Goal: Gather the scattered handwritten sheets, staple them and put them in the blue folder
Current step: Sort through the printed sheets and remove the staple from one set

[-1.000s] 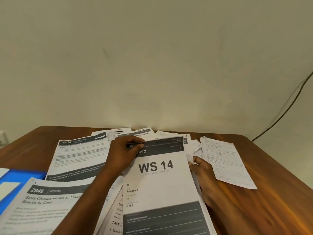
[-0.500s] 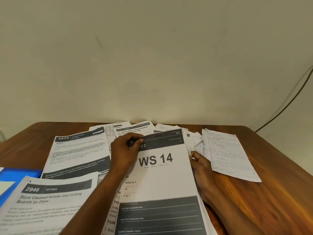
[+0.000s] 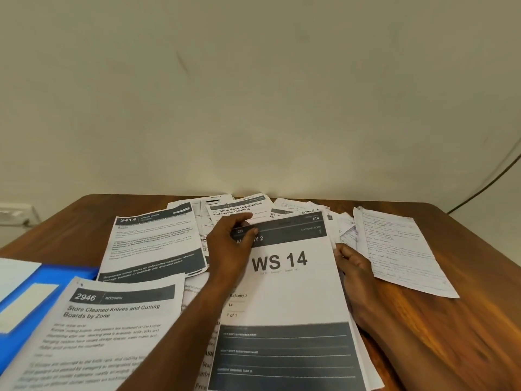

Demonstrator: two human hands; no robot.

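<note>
The brown wooden worktop [image 3: 439,328] carries a spread of overlapping papers. Largest, near centre, is the printed sheet headed "WS 14" [image 3: 287,294], also reading "Balcony 2", "#14" and "1 of 1". The left hand [image 3: 229,249] pinches its far-left corner, thumb on top; the right hand [image 3: 356,273] lies at its right edge, its grip hidden by the paper. Near left lies sheet "2946 Kitchen – Store Cleaned Knives and Cutting Boards by Zone" [image 3: 93,334], overlapping the blue folder [image 3: 42,303]. Farther are "3414" [image 3: 153,244] and "Shoe Rack Organization and Insole Cleaning" [image 3: 239,208]. A handwritten sheet [image 3: 400,249] lies right; its script is illegible.
</note>
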